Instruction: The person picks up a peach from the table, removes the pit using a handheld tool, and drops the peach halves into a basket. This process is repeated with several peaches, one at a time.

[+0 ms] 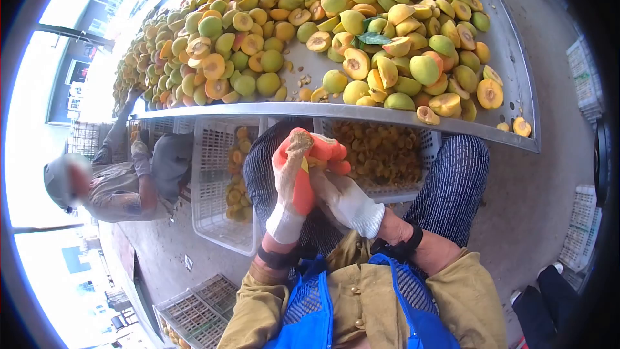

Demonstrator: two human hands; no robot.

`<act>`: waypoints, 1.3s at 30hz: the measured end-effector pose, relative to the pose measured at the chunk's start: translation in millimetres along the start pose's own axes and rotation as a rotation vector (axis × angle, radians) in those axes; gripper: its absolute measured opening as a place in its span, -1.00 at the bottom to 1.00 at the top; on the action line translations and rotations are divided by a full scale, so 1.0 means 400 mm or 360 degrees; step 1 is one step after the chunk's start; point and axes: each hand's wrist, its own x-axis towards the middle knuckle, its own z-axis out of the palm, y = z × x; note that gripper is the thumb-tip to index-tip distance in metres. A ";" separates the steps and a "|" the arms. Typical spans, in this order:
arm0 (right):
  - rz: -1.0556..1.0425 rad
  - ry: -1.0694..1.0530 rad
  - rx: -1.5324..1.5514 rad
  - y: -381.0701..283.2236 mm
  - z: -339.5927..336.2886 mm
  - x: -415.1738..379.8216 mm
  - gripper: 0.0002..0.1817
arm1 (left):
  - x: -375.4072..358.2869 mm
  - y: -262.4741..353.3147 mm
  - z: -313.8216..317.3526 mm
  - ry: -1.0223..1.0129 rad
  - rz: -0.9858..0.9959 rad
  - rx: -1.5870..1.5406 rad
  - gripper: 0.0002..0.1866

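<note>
In the head view, my left hand (290,178) and my right hand (347,201) meet in front of my lap, both in white gloves with orange coating. Their fingers are closed together around a peach (314,163), of which only a yellow sliver shows between the gloves. Just under my hands is a white crate (427,148) filled with pitted, browned fruit pieces. Ahead, a metal table (310,110) bears a large heap of yellow-green peaches (423,70), several cut with stones showing.
A second white crate (201,187) with fruit halves stands to the left. A co-worker in a cap (123,190) reaches toward the table at far left. More crates (200,304) lie at lower left and along the right. Another person's legs (542,307) show at lower right.
</note>
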 end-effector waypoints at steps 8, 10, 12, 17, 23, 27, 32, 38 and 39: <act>0.0919 -0.1170 0.1716 -0.089 -0.086 -0.007 -0.47 | 0.043 0.027 0.017 -0.0130 0.0196 0.0005 -0.42; 0.0808 -0.1370 0.1844 -0.076 -0.076 -0.016 -0.44 | 0.053 0.097 0.017 0.0197 -0.0210 -0.0267 -0.43; 0.0719 -0.1373 0.1837 -0.089 -0.067 -0.013 -0.40 | 0.075 0.133 -0.063 0.0524 0.0174 -0.0212 -0.48; 0.0928 -0.0597 0.2312 -0.013 -0.076 0.031 -0.42 | 0.107 0.229 -0.285 0.0552 0.0760 0.2459 -0.66; 0.1202 -0.0105 0.1753 -0.015 -0.053 0.021 -0.43 | 0.395 -0.014 -0.001 -0.0224 0.1129 0.2438 -0.53; 0.0976 0.0284 0.1196 -0.096 -0.039 0.007 -0.45 | 0.487 -0.028 -0.044 -0.0294 0.0416 0.1708 -0.52; 0.0655 0.0433 0.1047 -0.123 -0.078 0.026 -0.48 | 0.424 0.048 -0.100 -0.0071 0.0325 0.1138 -0.64; 0.0688 0.0603 0.0902 -0.125 -0.077 0.027 -0.46 | 0.409 0.005 0.031 -0.0190 0.0705 0.2772 -0.61; 0.0678 0.0589 0.0852 -0.126 -0.075 0.027 -0.45 | 0.433 -0.008 0.026 -0.0282 0.0609 0.2852 -0.60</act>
